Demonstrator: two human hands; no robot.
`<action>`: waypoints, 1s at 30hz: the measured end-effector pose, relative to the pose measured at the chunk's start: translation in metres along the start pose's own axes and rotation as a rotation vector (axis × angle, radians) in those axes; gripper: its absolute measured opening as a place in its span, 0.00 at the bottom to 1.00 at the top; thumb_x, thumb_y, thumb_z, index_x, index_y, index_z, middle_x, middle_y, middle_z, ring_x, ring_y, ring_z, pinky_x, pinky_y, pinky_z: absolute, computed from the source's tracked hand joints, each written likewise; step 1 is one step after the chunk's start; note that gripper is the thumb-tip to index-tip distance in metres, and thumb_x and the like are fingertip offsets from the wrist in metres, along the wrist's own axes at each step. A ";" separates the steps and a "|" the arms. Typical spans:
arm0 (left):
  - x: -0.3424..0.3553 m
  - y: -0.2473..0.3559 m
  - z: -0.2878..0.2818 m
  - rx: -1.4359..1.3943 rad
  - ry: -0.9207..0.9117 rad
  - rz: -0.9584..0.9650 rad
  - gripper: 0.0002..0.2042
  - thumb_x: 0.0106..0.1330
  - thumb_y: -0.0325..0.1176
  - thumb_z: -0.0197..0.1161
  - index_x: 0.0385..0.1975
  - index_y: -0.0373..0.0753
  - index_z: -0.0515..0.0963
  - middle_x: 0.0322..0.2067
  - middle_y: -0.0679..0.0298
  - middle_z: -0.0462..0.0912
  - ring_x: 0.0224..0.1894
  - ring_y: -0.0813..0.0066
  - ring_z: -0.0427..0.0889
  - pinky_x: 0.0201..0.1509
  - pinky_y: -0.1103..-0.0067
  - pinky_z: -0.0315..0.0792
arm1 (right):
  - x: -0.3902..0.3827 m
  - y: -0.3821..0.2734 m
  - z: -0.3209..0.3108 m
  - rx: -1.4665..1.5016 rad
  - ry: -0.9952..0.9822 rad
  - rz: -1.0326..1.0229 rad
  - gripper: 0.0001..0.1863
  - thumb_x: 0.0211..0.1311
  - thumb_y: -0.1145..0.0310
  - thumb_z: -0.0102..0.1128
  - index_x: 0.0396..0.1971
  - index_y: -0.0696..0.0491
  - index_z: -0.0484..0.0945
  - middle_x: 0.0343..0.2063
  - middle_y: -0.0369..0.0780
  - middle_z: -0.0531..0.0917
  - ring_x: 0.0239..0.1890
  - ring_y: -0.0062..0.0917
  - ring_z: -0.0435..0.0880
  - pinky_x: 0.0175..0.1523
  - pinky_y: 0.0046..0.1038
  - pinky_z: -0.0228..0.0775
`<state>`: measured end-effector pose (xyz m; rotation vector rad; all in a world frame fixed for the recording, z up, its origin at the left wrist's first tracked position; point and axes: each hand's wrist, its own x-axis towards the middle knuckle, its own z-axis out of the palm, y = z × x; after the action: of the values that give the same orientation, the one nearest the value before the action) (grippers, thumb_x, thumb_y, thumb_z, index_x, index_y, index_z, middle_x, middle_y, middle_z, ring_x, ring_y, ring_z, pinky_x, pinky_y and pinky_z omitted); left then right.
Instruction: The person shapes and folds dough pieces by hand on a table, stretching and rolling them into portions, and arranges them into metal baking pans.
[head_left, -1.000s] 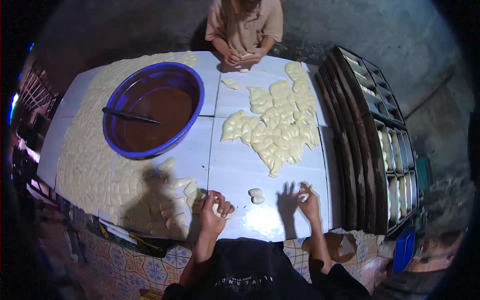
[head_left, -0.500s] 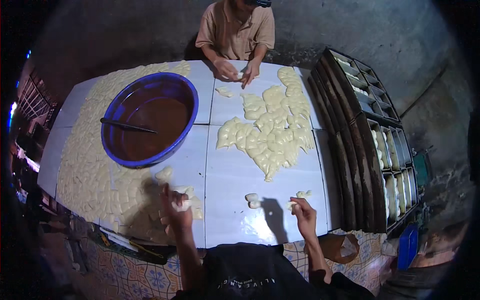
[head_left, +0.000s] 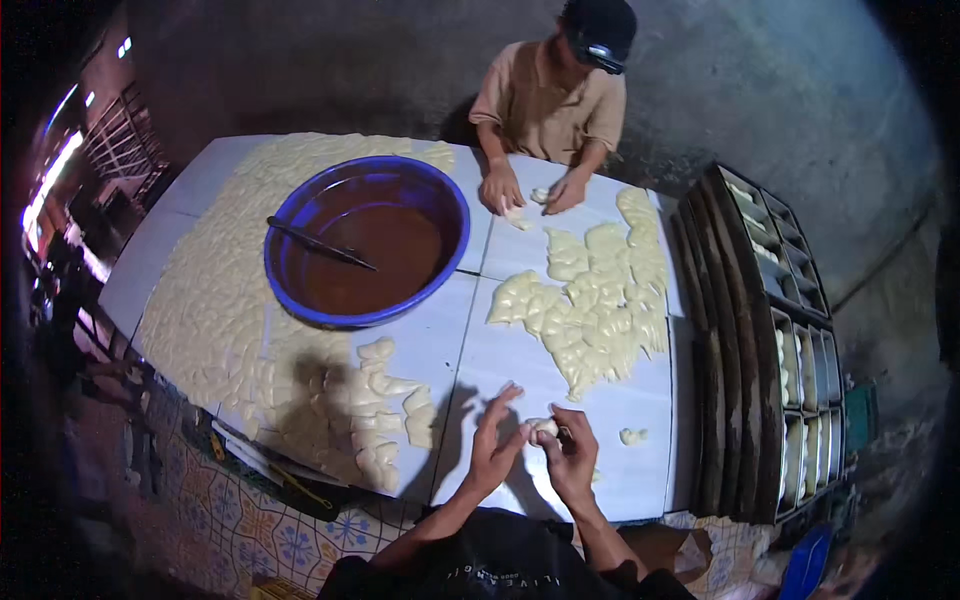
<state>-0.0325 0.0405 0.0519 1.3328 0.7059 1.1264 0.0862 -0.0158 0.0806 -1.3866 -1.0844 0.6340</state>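
My right hand (head_left: 570,455) is closed round a small pale piece of dough (head_left: 543,427) over the near middle of the white-tiled table (head_left: 500,360). Close on its left, my left hand (head_left: 492,445) has its fingers stretched apart, the thumb reaching to the dough. Flattened dough pieces (head_left: 392,392) lie to the left of my hands. Beyond them spreads a patch of overlapping dough pieces (head_left: 590,310). A small dough scrap (head_left: 633,436) rests to the right of my right hand.
A blue basin (head_left: 300,307) of brown liquid holds a dark stick (head_left: 322,243). Dough pieces (head_left: 215,290) cover the table's left side. Across the table, a co-worker's hands (head_left: 502,188) handle dough. Stacked trays with compartments (head_left: 800,350) stand along the right edge.
My hands have come together from opposite sides to the table's near middle, over a piece of dough. The whole view has shifted, with the table appearing farther right and lower.
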 end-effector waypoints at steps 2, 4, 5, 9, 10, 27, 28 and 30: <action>-0.005 0.016 -0.008 0.276 -0.024 0.060 0.16 0.61 0.33 0.66 0.47 0.33 0.79 0.47 0.56 0.80 0.50 0.74 0.76 0.54 0.77 0.68 | 0.004 0.001 -0.001 -0.081 -0.010 -0.098 0.16 0.57 0.74 0.63 0.46 0.59 0.79 0.36 0.43 0.77 0.33 0.24 0.76 0.35 0.22 0.69; -0.014 0.008 -0.007 0.134 0.086 -0.139 0.14 0.61 0.33 0.67 0.44 0.32 0.80 0.40 0.60 0.82 0.42 0.78 0.76 0.46 0.80 0.69 | 0.009 0.007 0.002 -0.233 -0.181 -0.092 0.14 0.60 0.69 0.61 0.45 0.57 0.80 0.34 0.42 0.74 0.35 0.27 0.74 0.37 0.26 0.68; -0.020 0.005 -0.006 -0.008 0.175 -0.329 0.13 0.60 0.33 0.68 0.40 0.31 0.81 0.34 0.64 0.83 0.35 0.83 0.77 0.38 0.84 0.71 | 0.013 0.015 0.003 -0.243 -0.256 0.000 0.15 0.62 0.65 0.59 0.45 0.57 0.81 0.34 0.42 0.72 0.38 0.29 0.74 0.40 0.29 0.68; -0.016 0.000 -0.017 0.020 0.206 -0.176 0.08 0.59 0.28 0.68 0.35 0.31 0.83 0.28 0.64 0.84 0.29 0.84 0.77 0.32 0.85 0.70 | 0.044 -0.015 0.021 -0.244 -0.271 -0.228 0.23 0.67 0.49 0.46 0.50 0.50 0.79 0.54 0.47 0.64 0.54 0.37 0.63 0.56 0.35 0.60; -0.016 -0.012 -0.014 -0.562 0.211 -0.311 0.04 0.59 0.25 0.66 0.31 0.32 0.83 0.27 0.62 0.83 0.30 0.79 0.80 0.37 0.81 0.73 | 0.041 -0.002 0.026 -0.156 -0.427 -0.219 0.33 0.66 0.38 0.40 0.49 0.53 0.79 0.58 0.46 0.63 0.55 0.37 0.63 0.59 0.39 0.56; 0.266 -0.035 -0.240 1.088 0.395 0.186 0.41 0.68 0.66 0.33 0.27 0.30 0.80 0.20 0.63 0.78 0.21 0.75 0.77 0.27 0.75 0.71 | 0.045 0.064 0.041 0.453 -0.286 0.120 0.56 0.55 0.45 0.64 0.70 0.34 0.28 0.64 0.46 0.58 0.53 0.31 0.72 0.43 0.28 0.72; 0.262 -0.050 -0.268 1.105 0.416 0.192 0.41 0.68 0.66 0.33 0.27 0.30 0.80 0.20 0.63 0.78 0.21 0.75 0.77 0.27 0.75 0.71 | 0.039 0.072 0.045 0.478 -0.305 0.152 0.56 0.56 0.45 0.64 0.70 0.35 0.28 0.63 0.46 0.59 0.52 0.31 0.72 0.43 0.28 0.73; 0.278 -0.028 -0.223 0.652 -0.209 -0.882 0.42 0.67 0.67 0.29 0.26 0.31 0.80 0.22 0.57 0.81 0.27 0.66 0.81 0.33 0.68 0.73 | 0.039 0.086 0.027 0.450 -0.205 0.200 0.52 0.59 0.49 0.62 0.71 0.37 0.31 0.62 0.45 0.60 0.52 0.28 0.74 0.43 0.26 0.73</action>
<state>-0.1318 0.3836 0.0431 1.3901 1.3883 0.0318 0.0985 0.0427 0.0023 -1.0583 -0.8939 1.1123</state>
